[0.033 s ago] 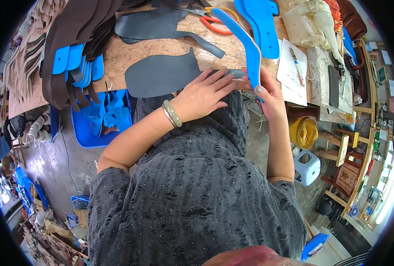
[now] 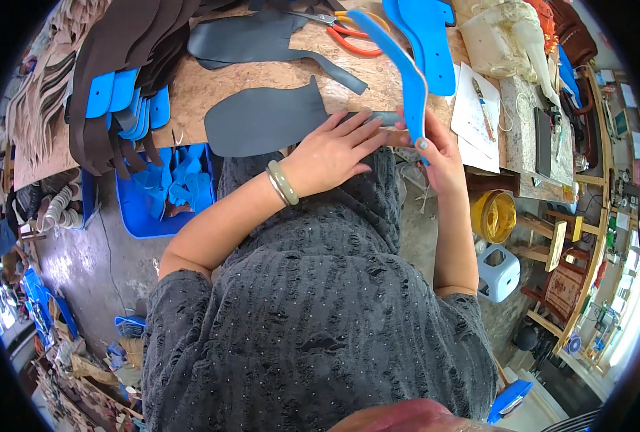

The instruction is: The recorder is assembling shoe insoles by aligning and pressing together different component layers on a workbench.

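My right hand grips the near end of a long curved blue strip with a pale edge, its thumb on the near side. The strip stands tilted up and away over the bench edge. My left hand lies with fingers stretched over the narrow tail of a dark grey leather-like sheet, along the front edge of the bench. The tail runs under these fingers toward my right hand, where the fingers and strip partly hide its end. Another dark grey sheet lies farther back.
Scissors with orange and yellow handles lie at the back. Several flat blue pieces and a paper sheet with a pen are at right. Dark brown strips hang at left above a blue bin of blue pieces.
The blue strip's far end has shifted very slightly to the right. Both hands keep the same hold and place.
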Demonstrator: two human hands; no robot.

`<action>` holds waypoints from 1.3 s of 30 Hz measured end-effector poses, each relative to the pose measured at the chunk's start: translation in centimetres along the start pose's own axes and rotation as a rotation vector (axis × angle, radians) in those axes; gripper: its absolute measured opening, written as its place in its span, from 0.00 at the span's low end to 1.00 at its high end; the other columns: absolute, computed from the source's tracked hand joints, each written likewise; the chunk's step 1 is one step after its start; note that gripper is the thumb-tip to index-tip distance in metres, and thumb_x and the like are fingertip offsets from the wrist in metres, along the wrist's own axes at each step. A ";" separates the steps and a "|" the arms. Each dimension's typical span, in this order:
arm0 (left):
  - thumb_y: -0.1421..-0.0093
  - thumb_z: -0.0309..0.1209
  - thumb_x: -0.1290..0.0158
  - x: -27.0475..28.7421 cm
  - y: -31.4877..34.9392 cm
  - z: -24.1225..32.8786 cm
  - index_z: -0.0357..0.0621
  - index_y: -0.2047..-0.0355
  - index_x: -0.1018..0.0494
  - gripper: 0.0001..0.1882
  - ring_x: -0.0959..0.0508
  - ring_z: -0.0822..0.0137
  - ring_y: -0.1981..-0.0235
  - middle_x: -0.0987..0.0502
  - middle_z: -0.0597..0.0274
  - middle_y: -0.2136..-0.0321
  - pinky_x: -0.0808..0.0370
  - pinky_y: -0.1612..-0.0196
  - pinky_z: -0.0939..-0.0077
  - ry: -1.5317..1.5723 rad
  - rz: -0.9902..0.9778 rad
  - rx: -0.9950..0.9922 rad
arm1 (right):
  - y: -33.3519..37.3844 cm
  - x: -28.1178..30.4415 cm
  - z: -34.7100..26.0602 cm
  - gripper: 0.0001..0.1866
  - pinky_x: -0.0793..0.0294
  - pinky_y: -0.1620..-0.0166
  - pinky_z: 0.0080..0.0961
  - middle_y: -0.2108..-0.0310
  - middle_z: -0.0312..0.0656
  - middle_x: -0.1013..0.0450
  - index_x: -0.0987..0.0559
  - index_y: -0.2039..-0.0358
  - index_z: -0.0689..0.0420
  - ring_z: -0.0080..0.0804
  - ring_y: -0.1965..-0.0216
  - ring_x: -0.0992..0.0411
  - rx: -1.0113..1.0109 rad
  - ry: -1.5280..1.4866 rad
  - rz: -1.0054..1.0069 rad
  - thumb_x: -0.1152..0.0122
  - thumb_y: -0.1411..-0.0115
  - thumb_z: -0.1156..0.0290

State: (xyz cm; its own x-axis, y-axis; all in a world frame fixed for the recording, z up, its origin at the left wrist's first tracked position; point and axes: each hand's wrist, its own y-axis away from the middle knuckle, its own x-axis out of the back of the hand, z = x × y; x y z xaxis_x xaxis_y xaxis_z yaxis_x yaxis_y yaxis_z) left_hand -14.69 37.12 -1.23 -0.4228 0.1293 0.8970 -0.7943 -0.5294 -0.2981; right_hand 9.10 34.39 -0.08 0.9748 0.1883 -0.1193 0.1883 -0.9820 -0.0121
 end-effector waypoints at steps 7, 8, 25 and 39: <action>0.45 0.37 0.42 1.3 2.7 0.1 0.45 0.46 0.30 0.26 0.34 0.55 0.40 0.32 0.56 0.43 0.37 0.39 0.54 0.045 0.158 0.013 | -2.8 0.1 -0.9 0.35 0.35 0.41 0.27 0.46 0.44 0.31 0.31 0.41 0.62 0.33 0.46 0.31 0.268 0.389 0.013 0.31 0.51 0.70; 0.46 0.34 0.41 1.9 4.4 -0.6 0.45 0.51 0.27 0.22 0.31 0.55 0.44 0.29 0.56 0.47 0.34 0.42 0.56 0.084 0.254 0.050 | -3.3 -0.2 -1.1 0.35 0.35 0.41 0.27 0.46 0.44 0.31 0.31 0.41 0.62 0.33 0.46 0.31 0.266 0.376 -0.006 0.31 0.51 0.70; 0.47 0.18 0.50 6.2 16.8 -7.6 0.43 0.56 0.34 0.17 0.26 0.54 0.47 0.21 0.59 0.54 0.31 0.46 0.62 -0.069 0.555 0.569 | -10.3 -7.2 0.2 0.28 0.33 0.43 0.34 0.50 0.39 0.26 0.20 0.53 0.54 0.40 0.48 0.32 0.417 0.923 -0.446 0.31 0.61 0.72; 0.46 0.19 0.47 6.3 16.4 -7.8 0.43 0.55 0.34 0.18 0.26 0.54 0.48 0.21 0.60 0.54 0.31 0.46 0.61 -0.054 0.548 0.537 | -10.1 -7.2 0.0 0.27 0.33 0.43 0.35 0.50 0.39 0.27 0.20 0.54 0.54 0.41 0.49 0.32 0.414 0.970 -0.417 0.32 0.60 0.73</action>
State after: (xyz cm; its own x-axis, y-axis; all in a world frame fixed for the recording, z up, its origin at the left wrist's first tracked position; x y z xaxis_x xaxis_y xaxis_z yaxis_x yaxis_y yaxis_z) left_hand -33.77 35.82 -3.06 -0.6618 -0.3026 0.6859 -0.1512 -0.8422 -0.5175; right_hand 0.18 42.94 0.87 0.5603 0.2537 0.7885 0.6421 -0.7344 -0.2199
